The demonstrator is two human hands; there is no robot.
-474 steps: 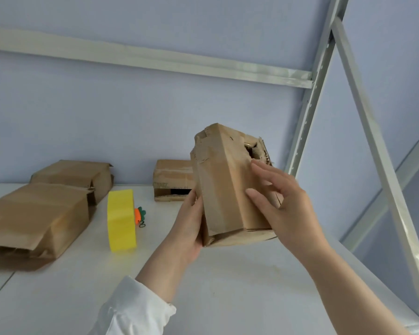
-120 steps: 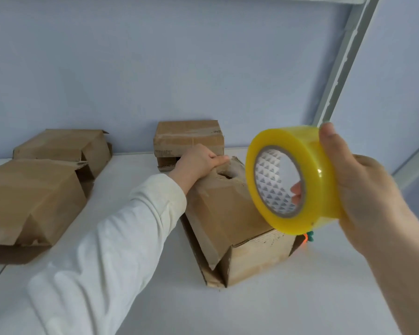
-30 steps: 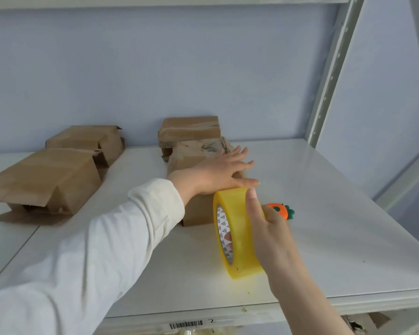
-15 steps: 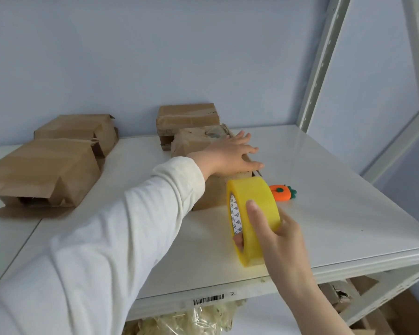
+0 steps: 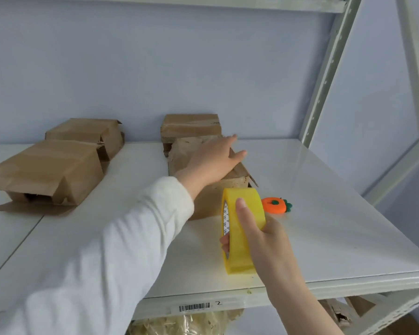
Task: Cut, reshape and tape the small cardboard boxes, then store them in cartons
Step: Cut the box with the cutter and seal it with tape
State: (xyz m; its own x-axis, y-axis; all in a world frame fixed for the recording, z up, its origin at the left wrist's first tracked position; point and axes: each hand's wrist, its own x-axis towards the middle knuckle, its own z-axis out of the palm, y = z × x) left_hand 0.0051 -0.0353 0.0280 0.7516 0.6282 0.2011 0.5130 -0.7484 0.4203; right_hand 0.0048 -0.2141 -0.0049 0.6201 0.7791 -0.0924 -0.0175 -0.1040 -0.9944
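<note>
A small brown cardboard box (image 5: 211, 199) lies on the white shelf (image 5: 312, 226), near its middle. My left hand (image 5: 213, 163) rests flat on top of the box, fingers spread, pressing it down. My right hand (image 5: 264, 235) grips a yellow roll of tape (image 5: 242, 228) held upright just in front of the box, thumb over its outer rim and fingers through the core. Whether a strip of tape runs from the roll to the box cannot be made out.
An orange carrot-shaped cutter (image 5: 275, 205) lies right of the box. Another small box (image 5: 190, 126) stands behind it at the wall. Two larger opened boxes (image 5: 51, 170) (image 5: 87, 131) lie at the left. A metal upright (image 5: 324, 68) stands at the right; packing material (image 5: 184, 322) shows below the shelf.
My left hand slid further along the top of the box, toward its far end. The tape roll stayed in my right hand just in front of the box.
</note>
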